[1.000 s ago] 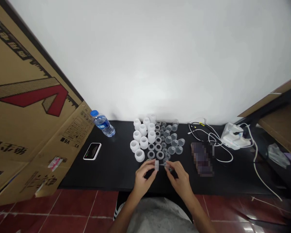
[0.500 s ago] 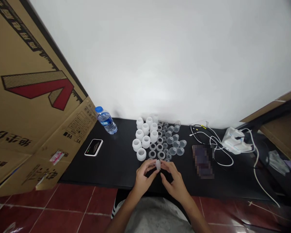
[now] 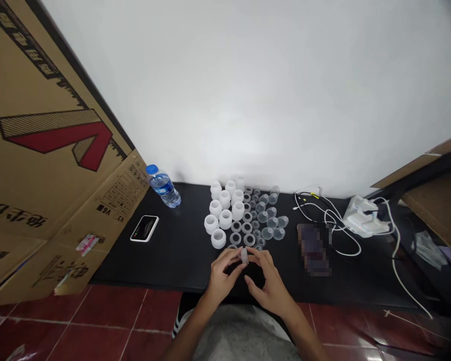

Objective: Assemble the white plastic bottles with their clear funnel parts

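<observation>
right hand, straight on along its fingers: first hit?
Likely the small translucent piece held in the left hand; the right hand has its index fingertip at or against it already, though depth is unclear.

Pots point(image 3: 226, 219) on table point(image 3: 165, 260), left of rings point(image 3: 244, 240); domes point(image 3: 278, 233) right of rings; bottle point(image 3: 163, 188) left of pots.

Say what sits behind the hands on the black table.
Flat rings and small clear pieces show beyond the left hand and right hand. The nearest ring is partly covered; anything directly behind either hand is hidden.
</observation>
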Tool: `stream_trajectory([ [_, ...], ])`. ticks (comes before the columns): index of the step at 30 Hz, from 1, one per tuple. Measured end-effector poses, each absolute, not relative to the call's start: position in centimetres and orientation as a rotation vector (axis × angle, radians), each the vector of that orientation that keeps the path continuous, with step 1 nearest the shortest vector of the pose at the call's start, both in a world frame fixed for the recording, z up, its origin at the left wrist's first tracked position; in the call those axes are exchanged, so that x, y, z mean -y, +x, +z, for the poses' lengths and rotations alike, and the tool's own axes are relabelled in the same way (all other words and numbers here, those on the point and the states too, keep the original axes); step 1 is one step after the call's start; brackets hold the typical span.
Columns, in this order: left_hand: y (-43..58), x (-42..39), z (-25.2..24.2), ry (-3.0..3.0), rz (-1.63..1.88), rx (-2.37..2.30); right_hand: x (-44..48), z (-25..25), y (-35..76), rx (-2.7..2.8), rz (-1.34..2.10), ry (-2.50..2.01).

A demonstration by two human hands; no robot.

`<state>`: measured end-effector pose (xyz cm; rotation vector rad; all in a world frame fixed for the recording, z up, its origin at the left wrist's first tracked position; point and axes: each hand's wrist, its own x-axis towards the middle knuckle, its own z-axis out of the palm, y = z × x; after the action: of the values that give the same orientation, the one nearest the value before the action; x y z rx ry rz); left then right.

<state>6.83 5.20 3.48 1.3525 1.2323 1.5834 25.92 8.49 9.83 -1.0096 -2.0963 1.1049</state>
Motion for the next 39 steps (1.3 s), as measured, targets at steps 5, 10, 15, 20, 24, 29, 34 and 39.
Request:
stream_trajectory([
  [5, 6.7, -5.1, 3.8, 1.421, 1.555, -1.243, -9.1, 10.4, 25.6, 2.125, 1.102, -0.970],
  [10, 6.6, -4.9, 3.9, 1.448, 1.526, -1.247, -9.5, 10.6, 25.4, 2.123, 1.125, -0.947],
  [15, 6.3, -5.0, 4.0, 1.533, 1.495, -1.266, -9.6, 11.1, 25.4, 2.136, 1.134, -0.924],
  [20, 6.3, -5.1, 4.1, 1.525, 1.531, -1.235, -9.4, 11.6, 25.4, 2.185, 1.105, -0.946],
  [24, 6.3, -5.0, 3.8, 1.532, 1.526, -1.253, -9.2, 11.8, 25.3, 2.237, 1.066, -0.973],
  [29, 6.3, -5.0, 3.4, 1.555, 1.534, -1.237, -9.1, 11.8, 25.4, 2.261, 1.099, -0.994],
  [34, 6.4, -5.1, 3.5, 1.476, 1.544, -1.225, -8.9, 11.3, 25.8, 2.244, 1.115, -1.019],
  [39, 6.8, -5.2, 3.4, 1.320, 1.592, -1.215, -8.5, 10.6, 26.0, 2.187, 1.160, -1.004],
])
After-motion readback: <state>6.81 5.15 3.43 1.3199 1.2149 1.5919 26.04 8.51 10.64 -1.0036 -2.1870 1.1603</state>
